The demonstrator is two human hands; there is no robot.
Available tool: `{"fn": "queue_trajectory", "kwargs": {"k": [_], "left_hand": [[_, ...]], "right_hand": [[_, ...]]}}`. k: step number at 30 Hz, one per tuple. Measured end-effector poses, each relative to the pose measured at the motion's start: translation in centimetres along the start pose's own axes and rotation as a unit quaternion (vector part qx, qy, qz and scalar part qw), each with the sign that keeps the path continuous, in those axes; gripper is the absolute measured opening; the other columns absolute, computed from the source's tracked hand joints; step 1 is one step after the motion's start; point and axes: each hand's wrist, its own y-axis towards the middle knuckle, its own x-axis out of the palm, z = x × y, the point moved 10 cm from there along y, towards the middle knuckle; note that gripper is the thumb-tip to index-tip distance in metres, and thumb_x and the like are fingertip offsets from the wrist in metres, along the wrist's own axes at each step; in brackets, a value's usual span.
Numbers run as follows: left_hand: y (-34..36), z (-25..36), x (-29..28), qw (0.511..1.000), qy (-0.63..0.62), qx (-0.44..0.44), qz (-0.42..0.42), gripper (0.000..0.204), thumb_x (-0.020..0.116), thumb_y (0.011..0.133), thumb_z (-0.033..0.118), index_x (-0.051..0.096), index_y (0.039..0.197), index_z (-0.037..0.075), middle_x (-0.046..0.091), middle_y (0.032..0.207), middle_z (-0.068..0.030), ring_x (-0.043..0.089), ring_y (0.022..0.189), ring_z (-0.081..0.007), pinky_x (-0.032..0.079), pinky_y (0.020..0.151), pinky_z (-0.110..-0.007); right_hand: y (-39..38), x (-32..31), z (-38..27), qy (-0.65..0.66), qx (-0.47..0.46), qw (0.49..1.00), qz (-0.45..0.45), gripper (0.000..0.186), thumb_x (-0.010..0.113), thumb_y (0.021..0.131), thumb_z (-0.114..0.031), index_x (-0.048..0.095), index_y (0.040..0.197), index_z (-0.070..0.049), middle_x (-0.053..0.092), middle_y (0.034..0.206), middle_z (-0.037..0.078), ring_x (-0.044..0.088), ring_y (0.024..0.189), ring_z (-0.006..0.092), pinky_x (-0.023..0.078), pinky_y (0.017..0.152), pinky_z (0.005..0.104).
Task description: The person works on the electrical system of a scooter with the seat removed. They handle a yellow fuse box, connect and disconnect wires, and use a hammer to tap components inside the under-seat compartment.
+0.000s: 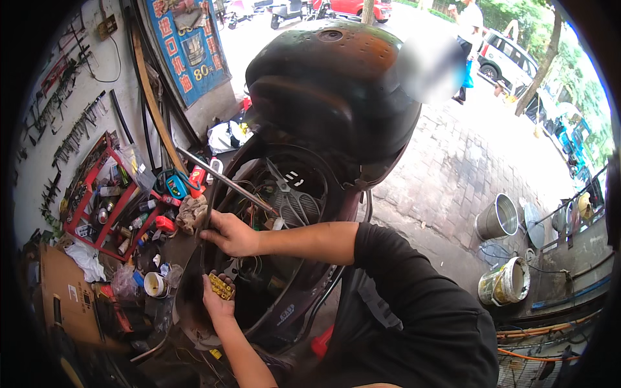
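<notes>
A dark motor scooter [304, 271] stands in front of me with its body opened up and wires showing inside. My left hand [217, 304] is palm up and cupped around several small yellow block-shaped pieces [222, 287], too small to name exactly. Just above it, my right hand [231, 234] closes its fingers round a thin dark edge [208, 216] at the scooter's left side. A long metal bar [226, 180] slants across the opening beyond the right hand. Open grey scissors [289, 194] lie inside the compartment. The scooter's large rounded black part [310, 84] rises behind it.
To the left, a red rack [84, 204] holds bottles and cans among floor clutter. Tools hang on the wall [71, 123]. A white bucket [155, 284] stands near the scooter. At right are a metal bucket [497, 218] and a stained pail [504, 282]. A person [471, 19] is outside.
</notes>
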Motion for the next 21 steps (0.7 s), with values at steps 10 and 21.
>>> {"fn": "queue_trajectory", "kwargs": {"k": [10, 21], "left_hand": [[1.8, -0.3, 1.0, 0.998, -0.005, 0.031, -0.059, 0.043, 0.042, 0.104, 0.043, 0.056, 0.130, 0.012, 0.067, 0.111, -0.0087, 0.065, 0.092, -0.0209, 0.052, 0.072, -0.035], [0.6, -0.3, -0.6, 0.996, -0.075, -0.011, -0.043, 0.053, 0.040, 0.102, 0.054, 0.060, 0.105, 0.005, 0.067, 0.086, -0.0127, 0.065, 0.072, -0.0257, 0.054, 0.064, -0.039]], "right_hand": [[0.0, 0.4, -0.9, -0.125, -0.040, 0.991, -0.017, 0.039, 0.064, 0.089, -0.004, 0.054, 0.127, -0.003, 0.062, 0.113, 0.020, 0.062, 0.109, 0.0353, 0.049, 0.093, 0.0409], [-1.0, 2.8, 4.4, 0.039, 0.127, 0.991, -0.031, 0.021, 0.050, 0.099, 0.003, 0.049, 0.120, 0.002, 0.067, 0.099, 0.012, 0.067, 0.097, 0.0192, 0.056, 0.087, 0.0336]]}}
